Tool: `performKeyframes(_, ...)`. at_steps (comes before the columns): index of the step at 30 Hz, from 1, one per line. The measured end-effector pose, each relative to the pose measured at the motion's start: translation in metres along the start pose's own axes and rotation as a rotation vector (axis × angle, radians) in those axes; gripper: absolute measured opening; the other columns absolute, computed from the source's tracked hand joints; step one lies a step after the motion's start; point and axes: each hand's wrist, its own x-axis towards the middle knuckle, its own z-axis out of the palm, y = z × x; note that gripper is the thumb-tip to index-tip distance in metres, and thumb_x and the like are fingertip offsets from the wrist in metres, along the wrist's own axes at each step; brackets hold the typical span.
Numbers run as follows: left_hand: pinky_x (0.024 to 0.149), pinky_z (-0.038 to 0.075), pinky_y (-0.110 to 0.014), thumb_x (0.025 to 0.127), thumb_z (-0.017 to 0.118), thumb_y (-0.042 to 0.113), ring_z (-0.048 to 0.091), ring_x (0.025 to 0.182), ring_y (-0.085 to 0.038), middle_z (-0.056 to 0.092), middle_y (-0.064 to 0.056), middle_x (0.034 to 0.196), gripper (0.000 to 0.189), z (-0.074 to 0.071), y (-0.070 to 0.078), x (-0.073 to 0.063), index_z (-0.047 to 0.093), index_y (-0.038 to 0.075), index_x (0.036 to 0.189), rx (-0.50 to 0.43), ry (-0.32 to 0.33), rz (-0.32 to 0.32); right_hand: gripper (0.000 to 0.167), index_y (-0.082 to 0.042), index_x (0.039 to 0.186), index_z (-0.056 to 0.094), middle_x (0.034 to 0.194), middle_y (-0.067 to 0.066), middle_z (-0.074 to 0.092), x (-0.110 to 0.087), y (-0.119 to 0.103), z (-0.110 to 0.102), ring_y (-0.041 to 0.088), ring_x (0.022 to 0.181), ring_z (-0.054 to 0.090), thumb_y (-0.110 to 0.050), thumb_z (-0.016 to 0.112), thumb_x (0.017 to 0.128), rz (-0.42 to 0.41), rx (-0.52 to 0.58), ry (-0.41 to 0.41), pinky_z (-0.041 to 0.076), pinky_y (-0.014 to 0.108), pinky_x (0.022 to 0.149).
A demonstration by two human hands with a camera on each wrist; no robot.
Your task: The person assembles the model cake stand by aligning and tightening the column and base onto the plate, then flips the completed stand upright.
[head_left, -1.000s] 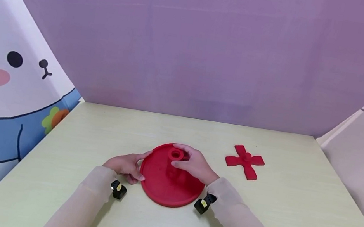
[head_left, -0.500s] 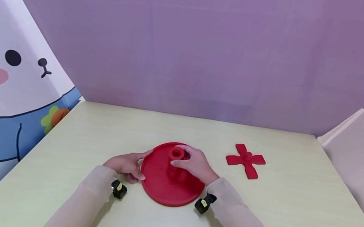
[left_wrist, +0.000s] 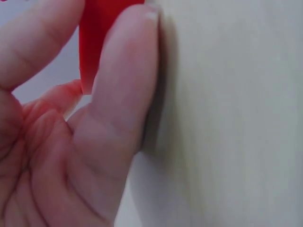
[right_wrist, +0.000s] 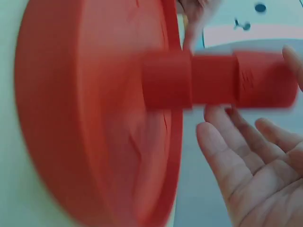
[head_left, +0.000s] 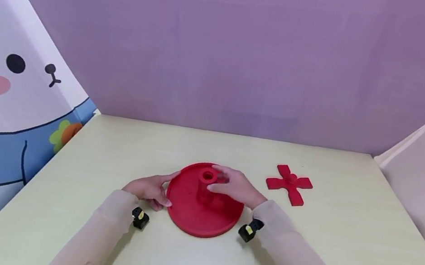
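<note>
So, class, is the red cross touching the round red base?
Apart: the head view shows pale tabletop between the red cross and the round red base.

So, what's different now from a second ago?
The right hand has let go of the red tube: its fingers have opened and shifted slightly right. The left hand stays at the left rim of the red disc, the tube still stands upright, and the red cross lies where it was.

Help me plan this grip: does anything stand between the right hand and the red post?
Nothing visible does. In the right wrist view, the right hand is open beside the red post, no object between them. The red cross-shaped piece lies apart on the table, out of the way.
</note>
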Motion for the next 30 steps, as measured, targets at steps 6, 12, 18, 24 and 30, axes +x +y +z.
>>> performKeyframes(6,0.056,0.050,-0.024,0.082,0.072,-0.001,0.051,0.051,-0.014,0.056,-0.007,0.062,0.095,-0.003,0.002,-0.001,0.014,0.019,0.155,-0.012,-0.007,0.013,0.059,-0.004,0.140,0.048,0.117,0.013,0.062,-0.010,0.012,-0.050,0.029,0.106,0.058,-0.026,0.068,0.089,0.081,-0.100,0.058,0.052,0.044,0.087)
performKeyframes(12,0.056,0.051,-0.025,0.082,0.072,0.000,0.052,0.051,-0.014,0.056,-0.007,0.062,0.095,-0.003,0.002,-0.001,0.015,0.020,0.155,-0.018,-0.002,0.012,0.056,0.002,0.137,0.047,0.115,0.020,0.062,-0.031,0.037,-0.100,0.030,0.095,0.064,-0.024,0.065,0.091,0.200,-0.174,0.177,0.052,0.041,0.085)
performKeyframes(18,0.056,0.051,-0.025,0.082,0.073,0.000,0.051,0.050,-0.014,0.056,-0.008,0.063,0.095,-0.002,-0.002,-0.001,0.016,0.021,0.155,-0.007,0.002,0.009,0.057,0.006,0.136,0.045,0.115,0.022,0.057,-0.056,0.059,-0.133,0.029,0.090,0.060,-0.028,0.062,0.093,0.324,-0.201,0.235,0.051,0.038,0.081)
performKeyframes(24,0.054,0.049,-0.024,0.082,0.073,0.000,0.049,0.051,-0.014,0.054,-0.007,0.062,0.095,-0.001,-0.003,-0.001,0.014,0.020,0.155,-0.020,-0.024,0.010,0.055,0.007,0.132,0.047,0.094,0.009,0.061,-0.070,0.076,-0.151,0.024,0.084,0.058,-0.028,0.061,0.093,0.415,-0.201,0.243,0.049,0.035,0.075)
performKeyframes(30,0.054,0.047,-0.023,0.082,0.072,0.000,0.048,0.050,-0.014,0.053,-0.007,0.062,0.095,0.000,-0.002,-0.001,0.015,0.020,0.155,-0.029,-0.037,0.016,0.054,0.008,0.125,0.051,0.091,0.009,0.060,-0.076,0.080,-0.158,0.023,0.082,0.056,-0.032,0.063,0.091,0.479,-0.231,0.198,0.047,0.033,0.069)
